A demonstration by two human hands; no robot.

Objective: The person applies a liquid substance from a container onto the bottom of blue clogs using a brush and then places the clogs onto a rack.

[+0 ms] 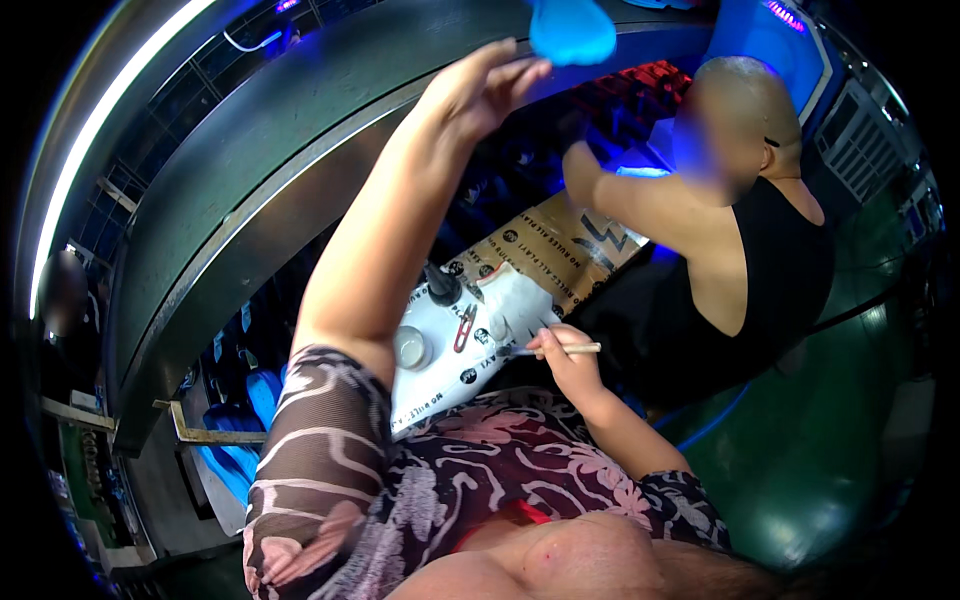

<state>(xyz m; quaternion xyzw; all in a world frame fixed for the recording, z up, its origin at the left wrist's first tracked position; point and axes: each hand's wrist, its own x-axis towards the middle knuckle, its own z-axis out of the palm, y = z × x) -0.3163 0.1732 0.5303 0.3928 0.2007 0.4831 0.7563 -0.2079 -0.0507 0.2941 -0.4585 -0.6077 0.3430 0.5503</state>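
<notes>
My left hand (487, 88) is raised over the edge of a long dark bench, its fingers loosely stretched out. Just beyond the fingertips is a bright blue rounded piece (572, 32), partly cut off by the frame's top; I cannot tell if they touch. Lower down, my right hand (568, 360) is closed around a thin brush (580, 349) with a pale handle, its tip toward a white-covered board (425, 395). On that board lie red-handled snips (464, 328), a round whitish pot (411, 348), a dark cone-shaped bottle (441, 284) and a crumpled white cloth (515, 298).
The long dark bench (260, 150) curves across the left and top. A co-worker (790, 250) in a black sleeveless top sits close on the right, one arm stretched over a brown printed cardboard sheet (545, 235). Blue pieces (262, 395) hang below the bench at left.
</notes>
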